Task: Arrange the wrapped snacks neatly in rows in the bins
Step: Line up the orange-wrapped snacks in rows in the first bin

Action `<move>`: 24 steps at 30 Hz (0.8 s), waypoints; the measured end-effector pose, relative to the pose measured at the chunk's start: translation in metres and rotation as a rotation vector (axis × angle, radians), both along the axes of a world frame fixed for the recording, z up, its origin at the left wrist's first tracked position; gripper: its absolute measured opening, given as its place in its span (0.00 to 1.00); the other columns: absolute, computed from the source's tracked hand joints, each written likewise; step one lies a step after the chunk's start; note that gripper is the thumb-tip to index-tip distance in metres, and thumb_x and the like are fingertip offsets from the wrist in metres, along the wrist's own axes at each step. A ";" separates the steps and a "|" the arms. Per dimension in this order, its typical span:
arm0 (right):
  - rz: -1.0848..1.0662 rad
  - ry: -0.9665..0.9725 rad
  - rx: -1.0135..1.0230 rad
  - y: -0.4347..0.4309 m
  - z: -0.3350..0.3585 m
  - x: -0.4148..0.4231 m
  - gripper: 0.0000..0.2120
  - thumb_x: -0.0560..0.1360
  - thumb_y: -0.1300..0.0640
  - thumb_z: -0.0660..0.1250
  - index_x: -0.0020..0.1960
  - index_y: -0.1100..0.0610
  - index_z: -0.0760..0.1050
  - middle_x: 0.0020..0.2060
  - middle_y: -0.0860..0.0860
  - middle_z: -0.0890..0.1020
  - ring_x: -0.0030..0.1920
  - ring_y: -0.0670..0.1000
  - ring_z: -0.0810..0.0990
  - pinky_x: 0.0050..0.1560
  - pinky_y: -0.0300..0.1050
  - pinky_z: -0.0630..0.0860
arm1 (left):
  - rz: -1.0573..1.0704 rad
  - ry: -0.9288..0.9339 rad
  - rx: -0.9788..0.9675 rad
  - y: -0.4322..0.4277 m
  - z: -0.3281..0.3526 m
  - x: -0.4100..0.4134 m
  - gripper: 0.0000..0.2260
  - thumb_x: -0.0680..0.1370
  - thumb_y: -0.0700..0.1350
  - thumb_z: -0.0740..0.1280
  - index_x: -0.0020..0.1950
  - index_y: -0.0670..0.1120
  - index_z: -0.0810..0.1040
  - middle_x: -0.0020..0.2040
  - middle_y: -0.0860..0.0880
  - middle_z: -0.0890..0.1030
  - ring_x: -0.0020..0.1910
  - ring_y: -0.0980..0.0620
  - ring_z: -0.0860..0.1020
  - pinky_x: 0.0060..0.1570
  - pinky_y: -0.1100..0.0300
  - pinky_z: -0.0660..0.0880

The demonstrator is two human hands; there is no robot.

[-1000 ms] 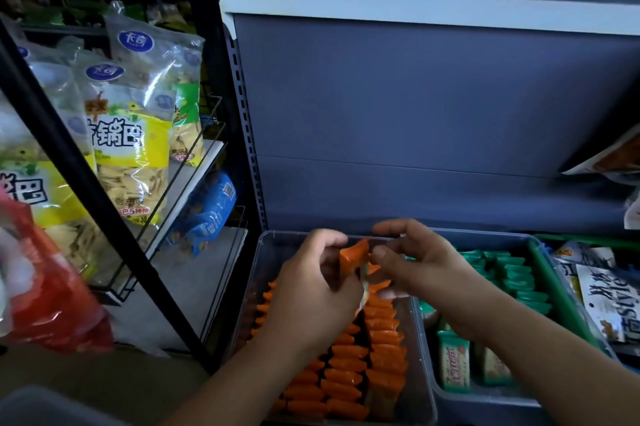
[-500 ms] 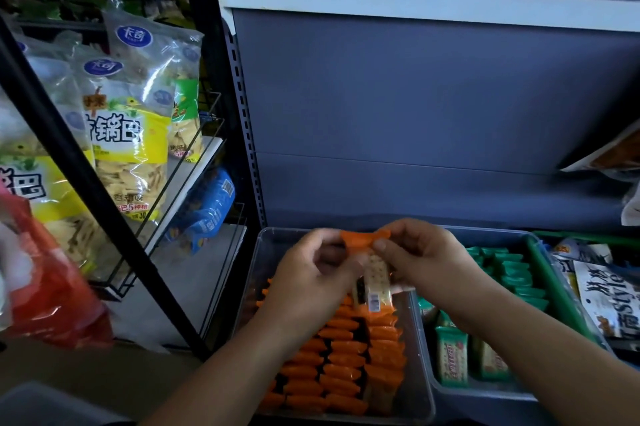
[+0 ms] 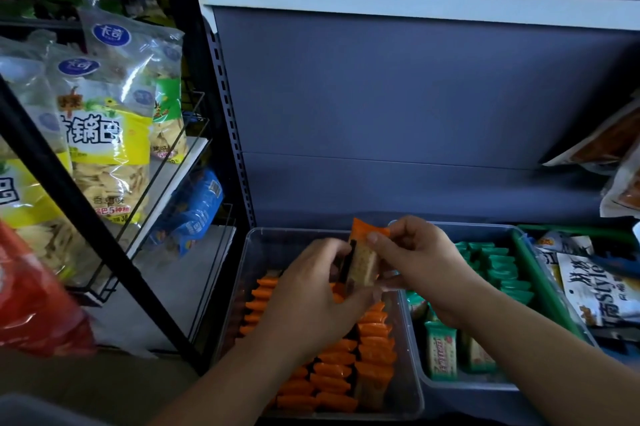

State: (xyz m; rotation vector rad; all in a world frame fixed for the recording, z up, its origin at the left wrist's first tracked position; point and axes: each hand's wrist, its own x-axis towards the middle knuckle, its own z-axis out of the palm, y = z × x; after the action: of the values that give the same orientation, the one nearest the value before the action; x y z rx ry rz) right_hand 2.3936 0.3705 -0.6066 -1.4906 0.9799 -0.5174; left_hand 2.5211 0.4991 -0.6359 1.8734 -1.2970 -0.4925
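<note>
The left hand (image 3: 311,290) grips the side and the right hand (image 3: 419,263) pinches the top seal of the orange-ended wrapped cracker snack (image 3: 362,259) above the clear plastic bin (image 3: 273,238); best lowered upright, square with the orange snack rows (image 3: 346,370).

The left hand (image 3: 311,294) and the right hand (image 3: 422,263) are bare, with slim fingers and short, rounded nails, and behind their wrists the left forearm (image 3: 214,380) and the right forearm (image 3: 540,353) are likewise uncovered back to the lower edge of view.
</note>
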 end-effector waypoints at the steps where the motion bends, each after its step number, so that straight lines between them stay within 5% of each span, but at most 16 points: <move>1: 0.038 0.006 -0.004 0.002 0.000 0.001 0.09 0.77 0.57 0.75 0.48 0.62 0.77 0.42 0.61 0.85 0.42 0.62 0.87 0.44 0.63 0.85 | 0.025 0.011 -0.011 0.000 -0.002 0.001 0.18 0.74 0.63 0.73 0.59 0.61 0.73 0.54 0.63 0.78 0.54 0.67 0.76 0.49 0.62 0.78; 6: 0.209 0.123 -0.172 0.002 0.002 -0.001 0.05 0.76 0.56 0.75 0.52 0.51 0.82 0.48 0.50 0.86 0.45 0.54 0.87 0.49 0.56 0.85 | -0.057 0.164 0.058 -0.004 -0.009 0.017 0.06 0.79 0.50 0.71 0.55 0.59 0.78 0.51 0.60 0.83 0.51 0.63 0.81 0.52 0.53 0.82; 8: 0.207 0.173 -0.258 -0.004 -0.003 -0.002 0.11 0.77 0.56 0.74 0.56 0.43 0.81 0.49 0.44 0.85 0.44 0.51 0.86 0.49 0.54 0.85 | -0.102 0.212 0.086 -0.006 -0.013 0.024 0.08 0.81 0.47 0.70 0.58 0.59 0.81 0.53 0.59 0.81 0.54 0.63 0.80 0.58 0.55 0.81; 11: 0.261 0.221 -0.291 -0.005 -0.011 0.003 0.07 0.79 0.58 0.71 0.51 0.46 0.83 0.41 0.45 0.86 0.38 0.48 0.86 0.41 0.44 0.85 | -0.125 0.212 0.116 -0.007 -0.017 0.034 0.10 0.81 0.44 0.69 0.60 0.57 0.82 0.54 0.59 0.82 0.55 0.63 0.80 0.58 0.60 0.79; 16: 0.186 0.354 -0.491 -0.022 -0.043 0.027 0.05 0.79 0.55 0.71 0.46 0.47 0.81 0.36 0.45 0.84 0.36 0.43 0.82 0.34 0.34 0.77 | 0.007 0.006 0.336 -0.005 -0.025 0.058 0.23 0.81 0.45 0.69 0.76 0.50 0.71 0.71 0.51 0.76 0.69 0.53 0.75 0.69 0.54 0.73; 18: 0.181 0.382 -0.554 -0.033 -0.059 0.039 0.05 0.79 0.56 0.71 0.46 0.48 0.81 0.36 0.44 0.82 0.35 0.42 0.80 0.33 0.29 0.73 | -0.011 -0.023 0.440 -0.001 -0.029 0.067 0.23 0.82 0.47 0.69 0.76 0.48 0.71 0.71 0.49 0.75 0.68 0.50 0.75 0.68 0.51 0.73; 20: 0.202 0.414 -0.607 -0.041 -0.075 0.049 0.04 0.79 0.58 0.70 0.47 0.50 0.81 0.36 0.44 0.82 0.34 0.43 0.78 0.33 0.29 0.70 | -0.066 -0.018 0.522 0.001 -0.033 0.071 0.21 0.81 0.52 0.69 0.73 0.48 0.73 0.67 0.49 0.77 0.65 0.50 0.76 0.66 0.50 0.75; 24: 0.276 0.486 -0.638 -0.052 -0.105 0.064 0.03 0.79 0.57 0.70 0.49 0.50 0.82 0.40 0.48 0.83 0.41 0.50 0.81 0.45 0.46 0.76 | -0.071 0.029 0.495 -0.001 -0.046 0.075 0.19 0.80 0.56 0.69 0.67 0.49 0.76 0.63 0.49 0.79 0.62 0.51 0.78 0.64 0.47 0.77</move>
State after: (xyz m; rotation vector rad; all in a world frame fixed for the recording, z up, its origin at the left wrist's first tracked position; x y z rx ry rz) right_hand 2.4578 0.3185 -0.7119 -2.3640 0.9971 -0.2749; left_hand 2.5960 0.4982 -0.6814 2.2106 -1.3073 -0.9433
